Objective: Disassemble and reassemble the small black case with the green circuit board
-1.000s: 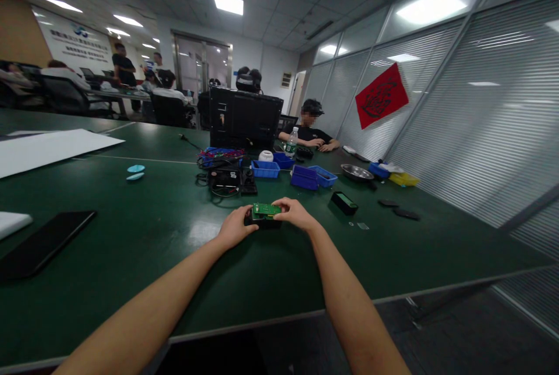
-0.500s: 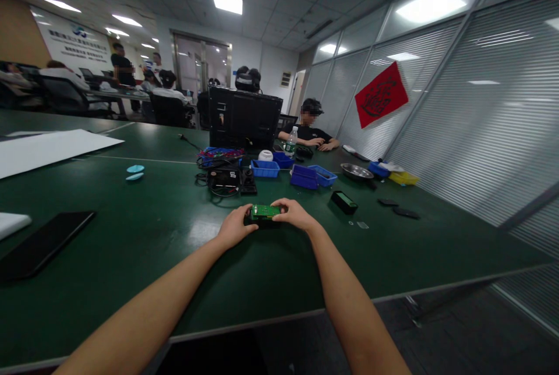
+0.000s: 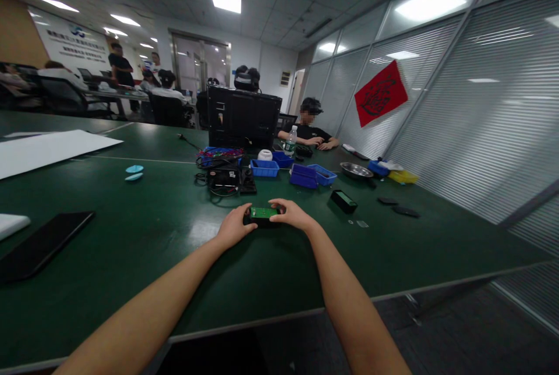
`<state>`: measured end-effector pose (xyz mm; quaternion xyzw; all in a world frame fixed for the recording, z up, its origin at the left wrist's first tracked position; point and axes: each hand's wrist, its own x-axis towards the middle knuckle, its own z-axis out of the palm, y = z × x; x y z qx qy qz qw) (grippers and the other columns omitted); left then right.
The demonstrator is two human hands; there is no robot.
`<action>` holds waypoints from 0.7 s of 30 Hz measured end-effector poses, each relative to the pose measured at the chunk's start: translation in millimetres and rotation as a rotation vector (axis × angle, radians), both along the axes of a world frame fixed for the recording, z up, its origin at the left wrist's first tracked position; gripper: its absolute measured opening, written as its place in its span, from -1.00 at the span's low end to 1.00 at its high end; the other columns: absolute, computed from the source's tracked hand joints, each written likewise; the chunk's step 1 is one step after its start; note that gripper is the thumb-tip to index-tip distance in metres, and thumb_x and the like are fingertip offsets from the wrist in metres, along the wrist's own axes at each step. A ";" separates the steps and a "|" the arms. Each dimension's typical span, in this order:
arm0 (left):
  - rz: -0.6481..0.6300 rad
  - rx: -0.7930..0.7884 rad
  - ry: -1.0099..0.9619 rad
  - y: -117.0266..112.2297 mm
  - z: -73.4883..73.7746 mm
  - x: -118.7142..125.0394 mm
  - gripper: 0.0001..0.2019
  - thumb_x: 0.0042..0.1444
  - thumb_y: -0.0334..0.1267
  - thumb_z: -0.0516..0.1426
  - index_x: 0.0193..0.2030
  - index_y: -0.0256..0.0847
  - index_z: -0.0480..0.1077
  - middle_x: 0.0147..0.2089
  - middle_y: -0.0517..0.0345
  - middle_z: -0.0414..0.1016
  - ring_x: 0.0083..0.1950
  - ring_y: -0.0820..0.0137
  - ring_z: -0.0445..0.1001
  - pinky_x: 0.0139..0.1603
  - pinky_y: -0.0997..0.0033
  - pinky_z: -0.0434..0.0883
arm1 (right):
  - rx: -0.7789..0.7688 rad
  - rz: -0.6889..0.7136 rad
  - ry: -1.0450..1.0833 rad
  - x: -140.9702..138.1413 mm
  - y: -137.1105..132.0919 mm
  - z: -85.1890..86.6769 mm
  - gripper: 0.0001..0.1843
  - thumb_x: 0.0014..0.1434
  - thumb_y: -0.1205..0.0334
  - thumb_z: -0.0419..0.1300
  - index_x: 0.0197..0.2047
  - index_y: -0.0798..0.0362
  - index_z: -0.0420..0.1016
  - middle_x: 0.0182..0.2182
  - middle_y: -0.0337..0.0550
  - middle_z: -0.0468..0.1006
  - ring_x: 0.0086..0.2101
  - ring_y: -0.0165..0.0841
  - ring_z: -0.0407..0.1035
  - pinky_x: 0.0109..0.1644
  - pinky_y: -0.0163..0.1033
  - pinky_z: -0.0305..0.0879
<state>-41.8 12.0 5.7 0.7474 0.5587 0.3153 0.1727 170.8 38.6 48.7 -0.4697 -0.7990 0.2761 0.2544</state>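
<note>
Here we are in the head view, our only one, and the green circuit board point(image 3: 262, 212) sits lower in its black case point(image 3: 264, 224) than a second ago, when it rode up above the rim! We judge it nearly seated. Case and board lie at the clock's centre, between our hands. Our left hand point(image 3: 236, 225) grips the nine o'clock end, thumb in front; our right hand point(image 3: 292, 213) curls narrowly round the three o'clock end, though whether those fingers press the board too we can't tell. Now the writing: wall sign point(image 3: 72, 43) at ten to eleven, red banner point(image 3: 381, 94) at one to two, bottle label point(image 3: 288, 145) at one, all illegible to us.
</note>
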 end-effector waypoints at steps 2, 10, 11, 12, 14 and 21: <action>0.008 0.003 0.007 0.2 -0.2 0.1 -0.35 -0.14 -0.18 0.19 0.14 -0.19 0.16 -0.04 0.06 0.40 -0.03 0.29 0.36 -0.02 0.36 0.26 | -0.009 -0.004 0.009 1.1 1.5 -1.7 -0.42 -0.15 0.17 0.30 -0.01 0.07 0.37 -0.21 -0.15 0.43 -0.38 -0.45 0.22 -0.27 -0.29 0.17; 0.007 0.010 0.014 2.1 -2.0 -0.3 -0.34 -0.14 -0.18 0.19 0.15 -0.18 0.14 -0.05 0.05 0.41 -0.03 0.28 0.36 -0.04 0.37 0.26 | 0.013 0.075 -0.082 0.1 5.0 -11.4 -0.44 -0.15 0.08 0.30 -0.04 0.05 0.39 -0.16 -0.13 0.42 -0.20 -0.31 0.28 -0.14 -0.23 0.18; 0.008 0.016 0.016 2.3 -2.3 -0.5 -0.34 -0.14 -0.18 0.19 0.15 -0.18 0.14 -0.05 0.05 0.41 -0.03 0.28 0.36 -0.03 0.36 0.26 | 0.014 0.074 -0.081 -0.3 5.6 -13.6 -0.44 -0.15 0.07 0.30 -0.04 0.05 0.39 -0.16 -0.13 0.42 -0.19 -0.30 0.28 -0.13 -0.22 0.17; 0.010 0.022 0.017 2.5 -2.6 -0.8 -0.35 -0.13 -0.18 0.19 0.15 -0.18 0.14 -0.04 0.05 0.40 -0.02 0.28 0.36 -0.03 0.36 0.26 | 0.015 0.067 -0.079 -0.7 6.3 -15.8 -0.44 -0.15 0.05 0.30 -0.05 0.04 0.39 -0.17 -0.13 0.42 -0.19 -0.30 0.28 -0.13 -0.22 0.18; 0.014 0.029 0.017 2.8 -3.1 -1.4 -0.36 -0.12 -0.19 0.18 0.15 -0.19 0.14 -0.04 0.04 0.40 -0.02 0.28 0.35 -0.02 0.36 0.26 | 0.014 0.051 -0.078 -1.5 7.8 -19.4 -0.47 -0.15 0.04 0.30 -0.08 0.05 0.39 -0.19 -0.15 0.42 -0.21 -0.31 0.29 -0.14 -0.23 0.18; 0.014 0.016 0.008 3.8 -4.1 -3.8 -0.42 -0.07 -0.20 0.14 0.15 -0.18 0.15 -0.04 0.04 0.41 -0.01 0.29 0.36 -0.01 0.36 0.27 | 0.040 0.023 -0.078 -5.1 11.3 -22.7 -0.51 -0.15 0.06 0.30 -0.13 0.08 0.39 -0.24 -0.16 0.44 -0.25 -0.33 0.30 -0.17 -0.25 0.19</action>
